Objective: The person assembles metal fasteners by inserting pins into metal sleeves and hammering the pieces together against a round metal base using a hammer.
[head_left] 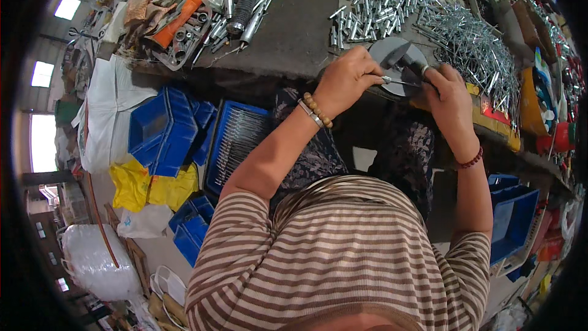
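My left hand (pixel 348 79) pinches a small silvery metal tube (pixel 386 79) between thumb and fingertips, at the bench's near edge. A thin metal pin (pixel 409 84) runs from the tube toward my right hand (pixel 450 95), whose fingers close on its other end. Just beyond both hands lies a round grey disc (pixel 381 52). Over it sits a dark hammer-like piece (pixel 398 54), its stem reaching to my right fingers; whether they grip it, I cannot tell. Loose metal tubes (pixel 386 6) are heaped beyond the disc, and a pile of thin metal pins (pixel 474 46) spreads to its right.
Tools, an orange-handled one (pixel 177 22) among them, crowd the bench's (pixel 288 30) left side. Below stand blue bins (pixel 162 132) and a blue tray of metal pins (pixel 236 141). Another blue bin (pixel 513 220) is low on the right. A yellow bag (pixel 153 187) lies left.
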The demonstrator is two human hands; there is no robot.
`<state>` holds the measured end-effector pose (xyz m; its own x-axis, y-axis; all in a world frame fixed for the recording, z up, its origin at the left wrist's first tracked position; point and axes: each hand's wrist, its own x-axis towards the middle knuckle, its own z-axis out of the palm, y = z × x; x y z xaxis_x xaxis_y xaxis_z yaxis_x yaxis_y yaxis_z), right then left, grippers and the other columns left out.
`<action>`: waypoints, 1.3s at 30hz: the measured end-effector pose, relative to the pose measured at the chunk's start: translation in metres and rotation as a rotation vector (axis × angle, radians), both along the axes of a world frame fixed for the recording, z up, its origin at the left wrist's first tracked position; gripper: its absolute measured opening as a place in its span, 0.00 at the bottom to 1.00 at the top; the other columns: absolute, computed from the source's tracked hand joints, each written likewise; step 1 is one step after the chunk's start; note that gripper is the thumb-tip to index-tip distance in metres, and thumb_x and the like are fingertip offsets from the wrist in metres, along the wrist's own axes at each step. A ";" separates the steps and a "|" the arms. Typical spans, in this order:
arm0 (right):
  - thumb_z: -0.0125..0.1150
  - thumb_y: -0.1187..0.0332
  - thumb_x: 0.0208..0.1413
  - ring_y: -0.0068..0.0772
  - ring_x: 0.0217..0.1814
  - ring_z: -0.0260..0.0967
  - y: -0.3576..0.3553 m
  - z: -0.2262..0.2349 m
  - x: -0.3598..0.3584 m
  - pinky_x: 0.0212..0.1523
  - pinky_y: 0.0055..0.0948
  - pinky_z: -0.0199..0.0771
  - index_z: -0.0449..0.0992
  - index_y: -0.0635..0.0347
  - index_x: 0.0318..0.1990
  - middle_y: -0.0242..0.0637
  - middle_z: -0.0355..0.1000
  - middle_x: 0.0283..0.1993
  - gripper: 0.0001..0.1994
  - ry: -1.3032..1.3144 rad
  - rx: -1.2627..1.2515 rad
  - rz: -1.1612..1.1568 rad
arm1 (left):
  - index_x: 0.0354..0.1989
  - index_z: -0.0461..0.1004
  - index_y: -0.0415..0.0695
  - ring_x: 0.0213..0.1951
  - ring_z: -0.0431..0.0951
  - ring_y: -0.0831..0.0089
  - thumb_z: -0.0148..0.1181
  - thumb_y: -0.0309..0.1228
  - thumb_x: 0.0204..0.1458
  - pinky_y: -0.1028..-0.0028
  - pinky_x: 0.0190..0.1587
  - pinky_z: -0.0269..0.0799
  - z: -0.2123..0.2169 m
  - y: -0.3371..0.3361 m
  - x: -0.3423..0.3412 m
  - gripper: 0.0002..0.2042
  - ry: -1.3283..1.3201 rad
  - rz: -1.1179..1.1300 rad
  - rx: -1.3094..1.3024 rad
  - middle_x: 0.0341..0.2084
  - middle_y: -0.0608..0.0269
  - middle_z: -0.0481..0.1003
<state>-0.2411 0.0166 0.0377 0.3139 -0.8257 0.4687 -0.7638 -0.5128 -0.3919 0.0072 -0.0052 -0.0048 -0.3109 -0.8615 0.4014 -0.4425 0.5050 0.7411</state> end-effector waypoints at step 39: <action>0.60 0.69 0.66 0.21 0.48 0.73 0.079 -0.078 0.078 0.45 0.23 0.73 0.67 0.65 0.66 0.35 0.75 0.53 0.23 -0.575 1.119 0.167 | 0.60 0.66 0.44 0.32 0.79 0.77 0.69 0.29 0.52 0.76 0.28 0.74 -0.092 0.177 0.160 0.27 0.615 0.918 0.490 0.32 0.63 0.80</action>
<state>-0.1634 0.0958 -0.0398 0.4360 -0.8275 -0.3537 -0.2981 0.2380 -0.9244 0.1677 0.1713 -0.0970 0.6244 -0.7638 -0.1637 0.0045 -0.2060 0.9785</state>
